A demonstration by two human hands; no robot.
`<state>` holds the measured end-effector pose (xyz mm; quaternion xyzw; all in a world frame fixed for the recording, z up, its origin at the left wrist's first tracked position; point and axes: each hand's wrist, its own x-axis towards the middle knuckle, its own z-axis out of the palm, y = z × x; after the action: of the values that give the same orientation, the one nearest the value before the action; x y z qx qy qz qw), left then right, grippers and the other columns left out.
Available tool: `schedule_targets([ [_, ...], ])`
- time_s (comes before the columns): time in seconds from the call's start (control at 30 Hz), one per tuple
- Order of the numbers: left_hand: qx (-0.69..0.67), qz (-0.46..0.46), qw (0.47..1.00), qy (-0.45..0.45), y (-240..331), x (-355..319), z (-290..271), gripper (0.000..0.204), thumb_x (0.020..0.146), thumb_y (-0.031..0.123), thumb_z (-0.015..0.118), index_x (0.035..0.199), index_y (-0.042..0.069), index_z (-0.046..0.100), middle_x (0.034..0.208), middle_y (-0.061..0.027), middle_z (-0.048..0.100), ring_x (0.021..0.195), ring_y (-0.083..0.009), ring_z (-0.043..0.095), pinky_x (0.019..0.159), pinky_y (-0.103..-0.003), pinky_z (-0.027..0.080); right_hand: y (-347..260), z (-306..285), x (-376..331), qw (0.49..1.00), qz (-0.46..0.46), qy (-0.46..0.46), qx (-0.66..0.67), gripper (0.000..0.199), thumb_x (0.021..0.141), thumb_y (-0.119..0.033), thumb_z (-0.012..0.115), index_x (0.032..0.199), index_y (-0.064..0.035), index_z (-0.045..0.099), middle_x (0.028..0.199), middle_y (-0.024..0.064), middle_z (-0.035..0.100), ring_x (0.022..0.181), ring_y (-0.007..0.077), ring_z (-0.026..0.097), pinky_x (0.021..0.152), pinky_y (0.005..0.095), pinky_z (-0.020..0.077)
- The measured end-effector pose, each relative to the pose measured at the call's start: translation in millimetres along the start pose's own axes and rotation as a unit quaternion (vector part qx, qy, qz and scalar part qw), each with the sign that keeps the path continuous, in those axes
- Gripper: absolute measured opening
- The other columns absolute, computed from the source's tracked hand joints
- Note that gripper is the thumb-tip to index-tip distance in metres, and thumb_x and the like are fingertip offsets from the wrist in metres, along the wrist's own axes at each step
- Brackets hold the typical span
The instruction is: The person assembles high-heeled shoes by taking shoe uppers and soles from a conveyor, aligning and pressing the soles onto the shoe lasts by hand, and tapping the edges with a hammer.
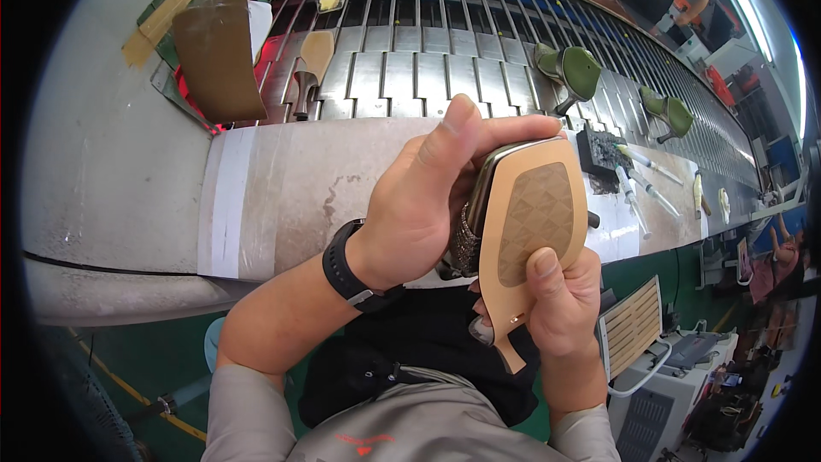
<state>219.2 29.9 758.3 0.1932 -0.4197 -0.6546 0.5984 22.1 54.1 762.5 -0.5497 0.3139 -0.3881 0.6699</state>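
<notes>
Between my hands is a women's shoe (464, 244) with a dark, glittery upper, turned with its bottom toward me. A tan outsole (492, 231) with a brown diamond-patterned patch covers the bottom, and its narrow tail (511, 358) stands away from the shoe at the lower end. My left hand (410, 205) cups the shoe's left side, its fingers bent over the toe end and its thumb pointing up. My right hand (564, 308) grips the narrower part, with the thumb pressed on the outsole; the other fingers are mostly hidden behind.
Beyond the worktable (299, 197) runs a metal slat conveyor (428, 77). It carries a green heeled shoe (577, 73), another green shoe (671, 113) and a tan-soled shoe (316, 56). Several syringes (637, 197) lie beside a black block (599, 154) at right. A brown panel (218, 60) stands left.
</notes>
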Motion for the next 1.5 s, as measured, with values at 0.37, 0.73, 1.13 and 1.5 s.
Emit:
schedule_targets([
  [0.37, 0.086, 0.051, 0.995, -0.013, -12, 15, -3, 0.066, 0.119, 0.044, 0.04, 0.158, -0.009, 0.046, 0.144, -0.0175, 0.067, 0.128, -0.0197, 0.067, 0.112, -0.035, 0.053, -4, -23, 15, 1.0, 0.012, -0.014, 0.025, 0.042, 0.117, -0.033, 0.052, 0.122, 0.0062, 0.069, 0.095, 0.0153, 0.078, 0.072, 0.0188, 0.077, 0.062, 0.0296, 0.0638],
  [0.73, 0.201, 0.056, 0.975, -0.077, -4, -3, -5, 0.082, 0.109, 0.031, 0.066, 0.169, -0.006, 0.025, 0.166, -0.0193, 0.045, 0.151, -0.0235, 0.048, 0.125, -0.04, 0.038, -8, -27, 10, 0.999, 0.034, -0.004, -0.013, 0.041, 0.118, -0.032, 0.052, 0.12, 0.0051, 0.07, 0.094, 0.0116, 0.078, 0.068, 0.0149, 0.074, 0.059, 0.0268, 0.06],
  [1.13, 0.234, 0.142, 0.961, 0.034, 10, -93, 15, 0.047, 0.113, 0.034, 0.061, 0.141, -0.003, 0.054, 0.145, -0.0397, 0.06, 0.132, -0.038, 0.067, 0.113, -0.049, 0.054, 20, 18, -36, 0.926, -0.238, -0.008, -0.293, 0.03, 0.108, -0.022, 0.069, 0.089, 0.0015, 0.067, 0.065, 0.0113, 0.059, 0.051, 0.0283, 0.059, 0.047, 0.037, 0.0454],
  [1.5, 0.332, 0.135, 0.916, 0.182, 39, -109, 22, 0.021, 0.109, 0.018, 0.067, 0.117, 0.002, 0.056, 0.114, -0.0283, 0.074, 0.114, -0.0355, 0.076, 0.101, -0.046, 0.062, 11, 48, -22, 0.917, -0.252, -0.092, -0.294, 0.017, 0.1, -0.014, 0.077, 0.092, -0.0006, 0.07, 0.066, 0.009, 0.059, 0.052, 0.0289, 0.059, 0.049, 0.0395, 0.0479],
])
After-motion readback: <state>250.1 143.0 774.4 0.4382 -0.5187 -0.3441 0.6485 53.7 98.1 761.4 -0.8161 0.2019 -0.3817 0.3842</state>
